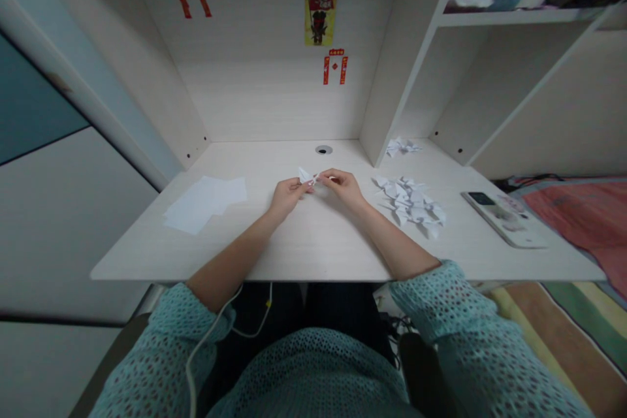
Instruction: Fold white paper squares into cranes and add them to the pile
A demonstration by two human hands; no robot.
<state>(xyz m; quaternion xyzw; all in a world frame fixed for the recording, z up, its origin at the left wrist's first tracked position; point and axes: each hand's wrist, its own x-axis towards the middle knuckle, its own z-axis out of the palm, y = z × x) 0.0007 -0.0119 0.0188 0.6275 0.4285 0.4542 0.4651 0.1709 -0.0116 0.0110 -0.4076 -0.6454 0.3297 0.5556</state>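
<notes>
A small folded white paper piece [307,176] is held just above the pale desk [313,248], near its middle. My left hand [288,196] pinches its left side with closed fingers. From the other side, my right hand [343,185] also grips it, fingers curled round it. Both forearms reach out from teal knit sleeves.
Loose white paper sheets [206,204] lie at the desk's left. A heap of several folded paper pieces [411,202] sits right of my hands, with a few more [401,146] under the shelf unit. A phone [502,217] lies at the far right. A cable hole [324,149] is behind.
</notes>
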